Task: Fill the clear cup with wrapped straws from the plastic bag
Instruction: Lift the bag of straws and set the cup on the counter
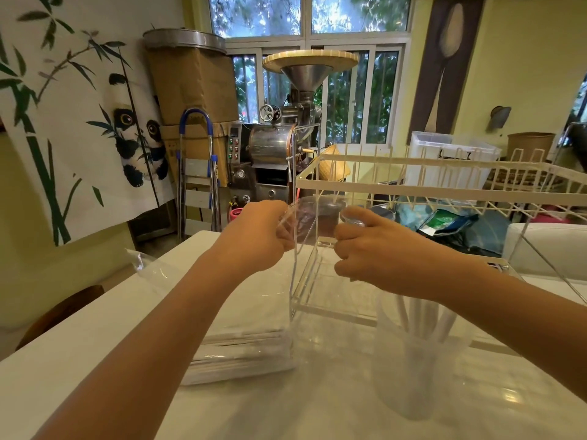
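Both hands are raised above the white table (pixel 317 408) and grip one clear plastic cup (pixel 317 217) between them. It lies sideways in the air. My left hand (pixel 263 233) pinches its rim end and my right hand (pixel 368 246) closes around its base end. A second clear cup (pixel 413 369) stands upright on the table under my right forearm, with several white wrapped straws (pixel 444 325) leaning inside it. The plastic bag (pixel 247 347) of wrapped straws lies flat on the table under my left forearm, its open end stretching to the left.
A clear acrylic stand (pixel 317 300) sits on the table just below my hands. A white wire dish rack (pixel 444 188) spans the right side at hand height. A metal coffee roaster (pixel 279 147) and a stepladder (pixel 197 173) stand beyond the table's far edge.
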